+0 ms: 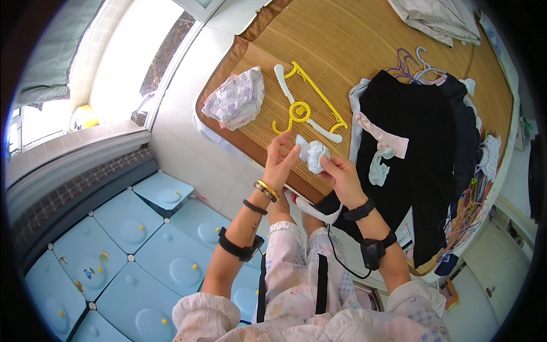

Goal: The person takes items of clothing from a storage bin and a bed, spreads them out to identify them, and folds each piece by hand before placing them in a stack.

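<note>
Between my hands, above the edge of a bed with a bamboo mat (256, 49), is a pale blue-white sock (316, 156), bunched or rolled. My right hand (343, 176) pinches it at its right side between thumb and fingers. At its left, my left hand (281, 156) has thumb and fingers near the loose end; whether they touch it cannot be told. Just beyond lies a yellow and white plastic hanger (301, 110). Folded patterned cloth (237, 99) rests to the left. On the right, a pink sock (384, 136) and a pale green sock (379, 167) lie on black trousers (386, 109).
Purple (401, 64) and light blue (423, 57) hangers lie beyond the trousers. A pile of coloured hangers (468, 211) is at the right edge. Light folded fabric (438, 19) lies at the far right. Blue panelled storage cubes (164, 252) stand at the left. A black cable (342, 256) hangs by my right forearm.
</note>
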